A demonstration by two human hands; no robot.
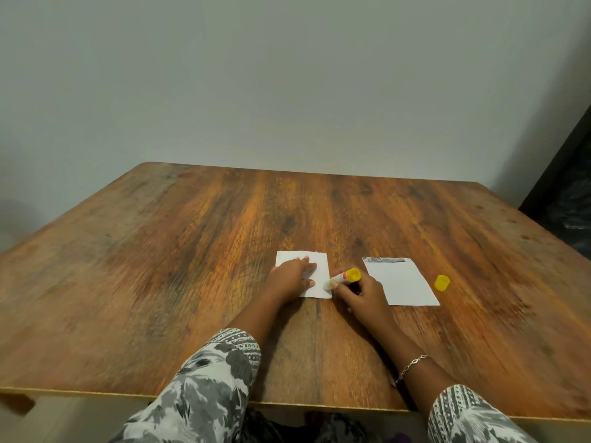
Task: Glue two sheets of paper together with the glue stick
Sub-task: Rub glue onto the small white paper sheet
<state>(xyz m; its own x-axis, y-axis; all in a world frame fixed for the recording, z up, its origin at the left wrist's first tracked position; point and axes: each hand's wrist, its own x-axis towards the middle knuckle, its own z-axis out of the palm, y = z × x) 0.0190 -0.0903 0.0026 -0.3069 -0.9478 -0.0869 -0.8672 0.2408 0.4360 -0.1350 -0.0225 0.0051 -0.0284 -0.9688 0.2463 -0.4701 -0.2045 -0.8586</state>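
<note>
Two white sheets lie on the wooden table (224, 251). My left hand (289, 276) lies flat on the left sheet (319, 260), fingers straight, pressing it down. My right hand (358, 295) grips the glue stick (343, 278), a white tube with a pink band and a yellow base. The stick is tilted, and its glue tip touches the right edge of the left sheet. The second sheet (401, 284) lies just right of my right hand, with a grey printed strip along its far edge. The yellow cap (442, 282) stands on the table beside that sheet.
A pale wall stands behind the table's far edge. A dark object (569, 199) stands off the table's right side. The near edge of the table runs under my forearms, which wear patterned sleeves; a bracelet (411, 367) is on my right wrist.
</note>
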